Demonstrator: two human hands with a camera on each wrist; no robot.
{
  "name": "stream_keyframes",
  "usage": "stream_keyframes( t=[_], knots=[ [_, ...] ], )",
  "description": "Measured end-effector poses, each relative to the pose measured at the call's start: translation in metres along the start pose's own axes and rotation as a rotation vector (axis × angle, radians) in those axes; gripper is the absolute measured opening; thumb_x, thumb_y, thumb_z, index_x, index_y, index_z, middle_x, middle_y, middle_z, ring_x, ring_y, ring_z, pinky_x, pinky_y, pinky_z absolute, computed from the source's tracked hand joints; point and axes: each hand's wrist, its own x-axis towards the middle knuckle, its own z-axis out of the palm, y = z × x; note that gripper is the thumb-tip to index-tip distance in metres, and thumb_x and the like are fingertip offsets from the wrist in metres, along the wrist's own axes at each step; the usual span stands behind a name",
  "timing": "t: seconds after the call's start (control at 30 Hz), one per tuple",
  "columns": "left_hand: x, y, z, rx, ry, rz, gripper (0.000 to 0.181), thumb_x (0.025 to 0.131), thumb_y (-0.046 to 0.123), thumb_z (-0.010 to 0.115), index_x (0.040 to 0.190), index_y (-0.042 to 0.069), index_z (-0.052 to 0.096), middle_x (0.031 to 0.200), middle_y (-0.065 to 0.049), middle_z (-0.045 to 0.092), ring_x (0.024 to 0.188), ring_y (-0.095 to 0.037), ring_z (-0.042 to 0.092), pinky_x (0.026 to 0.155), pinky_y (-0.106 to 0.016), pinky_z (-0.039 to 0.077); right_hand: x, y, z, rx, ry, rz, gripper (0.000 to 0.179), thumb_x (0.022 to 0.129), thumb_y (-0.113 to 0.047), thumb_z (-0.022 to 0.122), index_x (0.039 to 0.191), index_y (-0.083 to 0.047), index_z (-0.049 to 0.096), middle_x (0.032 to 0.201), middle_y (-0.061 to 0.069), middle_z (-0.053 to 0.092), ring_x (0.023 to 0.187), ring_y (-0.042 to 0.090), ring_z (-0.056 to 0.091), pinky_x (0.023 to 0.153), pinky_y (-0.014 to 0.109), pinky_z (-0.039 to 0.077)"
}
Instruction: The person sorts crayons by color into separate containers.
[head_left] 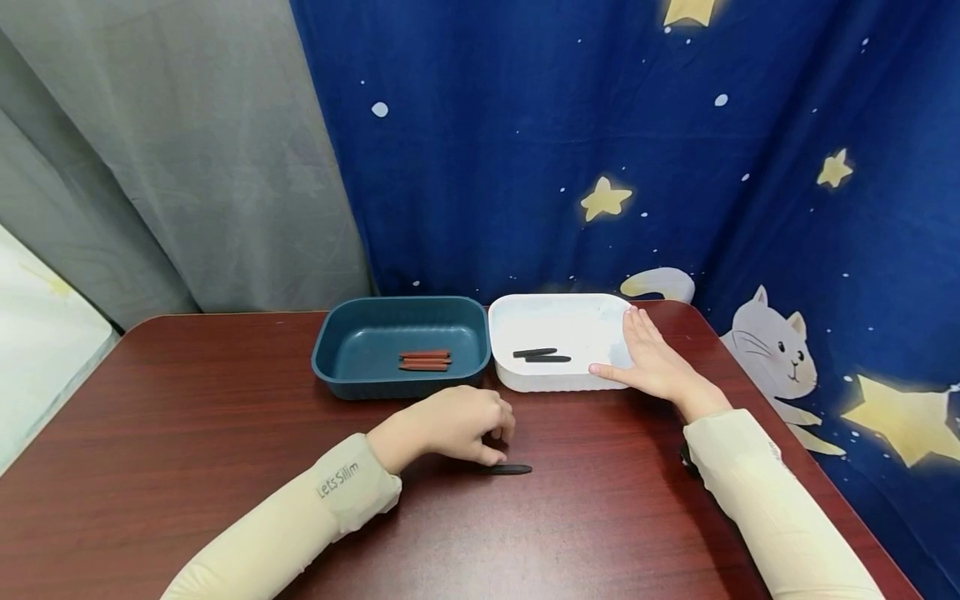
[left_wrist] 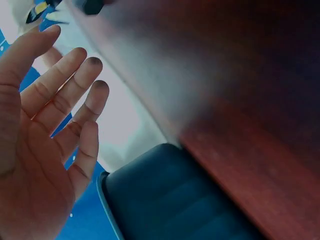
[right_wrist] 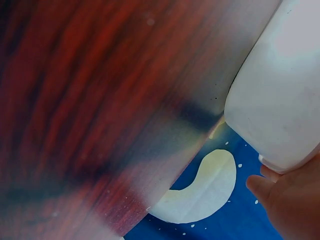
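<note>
A black crayon (head_left: 512,469) lies on the table just past the thumb of my left hand (head_left: 468,423). In the left wrist view that hand (left_wrist: 47,130) has loosely bent fingers with nothing between them, and dark smudges mark some fingertips. My right hand (head_left: 660,360) rests on the right end of the white bin (head_left: 551,382), its fingers straight and thumb spread over the rim. Two black crayons (head_left: 548,359) lie inside that bin. To its left stands a dark teal bin (head_left: 360,388) holding several reddish-brown crayons (head_left: 424,361).
Both bins stand side by side near the back of the dark red wooden table (head_left: 225,400). Behind it hang a grey curtain (head_left: 225,167) and a blue curtain (head_left: 480,167) with stars. The table's right edge runs just beyond my right forearm.
</note>
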Motion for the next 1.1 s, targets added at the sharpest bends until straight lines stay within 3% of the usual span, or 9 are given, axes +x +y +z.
stream_keyframes(
  t=[0.4,0.63,1.1],
  knots=[
    [-0.0013,0.0030,0.0046,-0.046,-0.079,-0.008,0.017,0.081,0.035,0.080,0.083,0.023,0.069,0.077,0.012,0.061,0.073,0.001,0.050,0.065,-0.017,0.043,0.0014,0.0013,0.0004,-0.012,0.004,-0.002,0.120,0.087,-0.069,0.058,0.154,0.011,-0.002,0.165,0.026,-0.007,0.153,0.043,-0.006,0.123,0.059,0.004],
    [0.0002,0.0052,0.0043,-0.091,-0.118,-0.015,0.014,0.081,0.030,0.081,0.088,0.023,0.071,0.070,0.016,0.060,0.067,0.003,0.051,0.062,-0.016,0.043,0.0025,0.0023,0.0011,-0.017,-0.004,0.005,0.120,0.087,-0.069,0.056,0.154,0.010,-0.004,0.165,0.025,-0.009,0.154,0.041,-0.009,0.123,0.058,0.003],
    [0.0016,0.0058,0.0039,-0.115,-0.131,0.002,0.007,0.084,0.021,0.078,0.089,0.022,0.072,0.067,0.017,0.057,0.066,0.003,0.051,0.060,-0.015,0.042,0.0014,0.0002,0.0001,-0.008,0.001,0.008,0.120,0.087,-0.069,0.057,0.154,0.011,-0.003,0.165,0.026,-0.008,0.153,0.043,-0.006,0.123,0.059,0.004]
  ],
)
